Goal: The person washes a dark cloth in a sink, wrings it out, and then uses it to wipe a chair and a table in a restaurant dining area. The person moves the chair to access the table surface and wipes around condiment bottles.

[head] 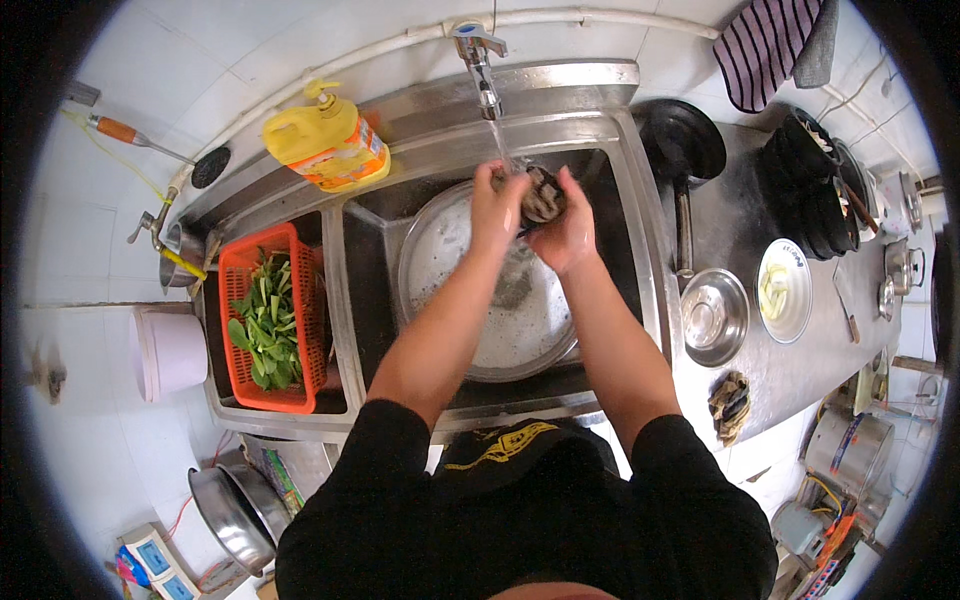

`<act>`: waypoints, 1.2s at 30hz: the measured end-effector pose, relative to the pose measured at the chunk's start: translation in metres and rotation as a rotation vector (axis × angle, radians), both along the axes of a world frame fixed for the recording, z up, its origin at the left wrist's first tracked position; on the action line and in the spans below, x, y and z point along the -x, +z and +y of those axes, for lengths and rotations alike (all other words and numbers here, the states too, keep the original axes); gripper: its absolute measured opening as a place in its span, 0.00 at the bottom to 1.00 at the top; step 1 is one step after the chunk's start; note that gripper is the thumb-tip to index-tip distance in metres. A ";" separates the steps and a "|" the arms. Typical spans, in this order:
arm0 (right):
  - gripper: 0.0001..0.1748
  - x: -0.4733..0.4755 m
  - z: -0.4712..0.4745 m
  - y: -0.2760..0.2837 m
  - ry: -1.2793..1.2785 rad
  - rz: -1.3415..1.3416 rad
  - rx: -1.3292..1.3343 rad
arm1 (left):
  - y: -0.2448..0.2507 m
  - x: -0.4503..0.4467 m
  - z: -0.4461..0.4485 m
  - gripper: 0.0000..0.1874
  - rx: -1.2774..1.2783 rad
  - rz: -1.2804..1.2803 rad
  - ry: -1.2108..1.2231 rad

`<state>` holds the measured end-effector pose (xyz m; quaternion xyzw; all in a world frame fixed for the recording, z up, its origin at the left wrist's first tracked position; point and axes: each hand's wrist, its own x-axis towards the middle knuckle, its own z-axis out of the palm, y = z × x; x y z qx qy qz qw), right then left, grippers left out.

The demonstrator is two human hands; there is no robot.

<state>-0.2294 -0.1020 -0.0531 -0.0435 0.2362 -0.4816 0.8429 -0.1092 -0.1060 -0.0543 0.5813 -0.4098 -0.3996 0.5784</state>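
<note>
My left hand (499,206) and my right hand (566,225) hold a wet, bunched-up dark and tan cloth (543,196) between them. Water runs from the chrome faucet (489,101) onto the cloth and the left fingers. Below my hands, a round basin (510,373) of foamy water sits in the right bowl of the stainless steel sink (341,300). Suds cover most of the water, with a greyish patch under the cloth.
The left sink bowl holds an orange plastic basket (311,360) of leafy greens (266,330). A yellow detergent jug (330,142) stands behind. On the right counter are a black pan (679,139), a metal bowl (714,319), a plate (799,322) and a crumpled rag (729,409).
</note>
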 end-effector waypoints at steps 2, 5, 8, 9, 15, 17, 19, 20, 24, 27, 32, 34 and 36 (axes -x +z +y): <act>0.30 0.003 -0.014 -0.007 -0.034 -0.036 -0.033 | 0.003 0.021 0.033 0.24 0.211 -0.106 -0.061; 0.30 -0.003 -0.021 -0.023 -0.076 -0.039 -0.057 | 0.003 0.035 0.056 0.21 0.508 -0.535 -0.113; 0.22 -0.015 0.003 -0.028 -0.155 0.106 0.000 | 0.002 0.023 0.034 0.19 0.489 -0.687 -0.131; 0.21 -0.018 0.010 -0.024 0.007 0.100 -0.128 | 0.001 0.016 0.019 0.18 0.417 -0.684 -0.095; 0.28 -0.018 0.031 0.011 -0.014 0.138 0.138 | 0.008 -0.033 -0.044 0.17 -0.305 0.469 0.062; 0.31 -0.012 0.018 0.014 -0.038 0.080 0.099 | 0.008 -0.029 -0.029 0.16 -0.245 0.519 -0.076; 0.33 -0.008 0.002 0.008 -0.089 -0.048 -0.016 | 0.007 -0.008 0.004 0.13 -0.149 0.391 -0.108; 0.36 -0.007 -0.004 0.003 -0.122 -0.012 -0.045 | 0.006 0.004 0.022 0.12 0.034 0.125 -0.095; 0.30 -0.015 -0.007 -0.022 -0.123 0.034 -0.025 | 0.007 0.028 0.047 0.10 0.414 -0.507 -0.203; 0.27 -0.029 0.014 -0.028 -0.058 -0.145 -0.153 | 0.005 0.011 0.009 0.09 0.465 -0.717 -0.213; 0.32 -0.037 0.034 -0.011 -0.090 0.078 0.014 | -0.002 -0.027 -0.052 0.15 -0.049 -0.114 -0.068; 0.32 -0.032 0.024 -0.005 -0.093 0.015 -0.035 | -0.001 -0.025 -0.036 0.19 -0.233 0.122 -0.093; 0.32 -0.025 0.008 -0.005 -0.150 -0.105 -0.068 | 0.001 -0.009 0.001 0.21 -0.082 0.113 -0.101</act>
